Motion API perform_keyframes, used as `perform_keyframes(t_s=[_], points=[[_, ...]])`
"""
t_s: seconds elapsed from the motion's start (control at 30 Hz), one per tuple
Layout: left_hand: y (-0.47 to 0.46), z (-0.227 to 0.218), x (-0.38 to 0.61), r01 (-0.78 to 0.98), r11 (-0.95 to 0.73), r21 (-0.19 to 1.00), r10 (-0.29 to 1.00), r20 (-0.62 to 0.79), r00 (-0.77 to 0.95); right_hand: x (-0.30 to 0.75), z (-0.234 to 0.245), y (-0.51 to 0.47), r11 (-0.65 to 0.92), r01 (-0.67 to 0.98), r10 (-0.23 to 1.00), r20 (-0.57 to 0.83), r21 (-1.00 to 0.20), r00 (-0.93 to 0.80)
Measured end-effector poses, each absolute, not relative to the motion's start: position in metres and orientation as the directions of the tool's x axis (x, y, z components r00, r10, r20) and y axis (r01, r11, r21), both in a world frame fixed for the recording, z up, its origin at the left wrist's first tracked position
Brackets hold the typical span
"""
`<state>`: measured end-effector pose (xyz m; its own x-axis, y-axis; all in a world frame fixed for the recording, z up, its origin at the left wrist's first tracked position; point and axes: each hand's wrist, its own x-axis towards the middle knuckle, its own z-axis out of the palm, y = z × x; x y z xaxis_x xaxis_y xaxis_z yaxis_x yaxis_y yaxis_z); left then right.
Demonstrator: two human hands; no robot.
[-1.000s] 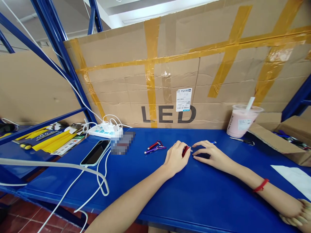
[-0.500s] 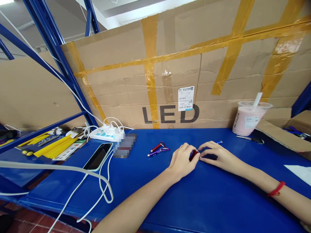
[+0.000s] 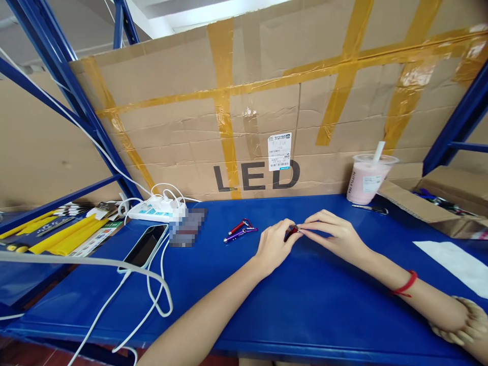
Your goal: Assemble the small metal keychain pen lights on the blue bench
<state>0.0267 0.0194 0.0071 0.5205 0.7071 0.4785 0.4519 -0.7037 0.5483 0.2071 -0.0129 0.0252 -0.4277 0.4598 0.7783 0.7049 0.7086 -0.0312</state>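
My left hand rests on the blue table with its fingers curled round a small red pen-like torch. My right hand meets it from the right, thumb and fingertips pinched at the red torch's end. Only a short piece of the torch shows between the two hands. Just left of them lie a red torch and a purple torch with clips, side by side on the table.
A phone on a white cable and a power strip lie at the left. A pink drink cup with a straw, a pen and an open cardboard box stand at the right. A taped cardboard sheet walls the back.
The view has shifted a little. My right fingertips have closed in from flat on the table to pinch the red torch's end; my left hand keeps hold of it.
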Motion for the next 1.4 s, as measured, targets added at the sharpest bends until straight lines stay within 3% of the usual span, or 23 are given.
perform_keyframes(t_s=[0.4, 0.7, 0.9, 1.13, 1.3, 1.4], points=[[0.0203, 0.0036, 0.0261, 0.473, -0.72, 0.507, 0.692, 0.485, 0.534, 0.2095, 0.0179, -0.0089, 0.758, 0.643, 0.472, 0.768, -0.104, -0.432], [0.018, 0.0041, 0.0259, 0.469, -0.704, 0.533, 0.707, 0.464, 0.534, 0.2081, 0.0158, -0.0118, 0.715, 0.666, 0.584, 0.705, -0.212, -0.403], [0.0192, 0.0036, 0.0254, 0.477, -0.698, 0.534, 0.713, 0.464, 0.525, 0.2075, 0.0158, -0.0142, 0.686, 0.694, 0.624, 0.668, -0.219, -0.406], [0.0193, 0.0003, 0.0271, 0.515, -0.746, 0.422, 0.666, 0.476, 0.574, 0.2109, 0.0158, -0.0148, 0.715, 0.668, 0.613, 0.646, -0.208, -0.455], [0.0196, 0.0006, 0.0269, 0.525, -0.759, 0.384, 0.651, 0.472, 0.594, 0.21, 0.0169, -0.0152, 0.657, 0.708, 0.699, 0.56, -0.259, -0.444], [0.0198, 0.0017, 0.0263, 0.529, -0.748, 0.402, 0.664, 0.465, 0.586, 0.208, 0.0194, -0.0164, 0.66, 0.722, 0.678, 0.577, -0.208, -0.454]])
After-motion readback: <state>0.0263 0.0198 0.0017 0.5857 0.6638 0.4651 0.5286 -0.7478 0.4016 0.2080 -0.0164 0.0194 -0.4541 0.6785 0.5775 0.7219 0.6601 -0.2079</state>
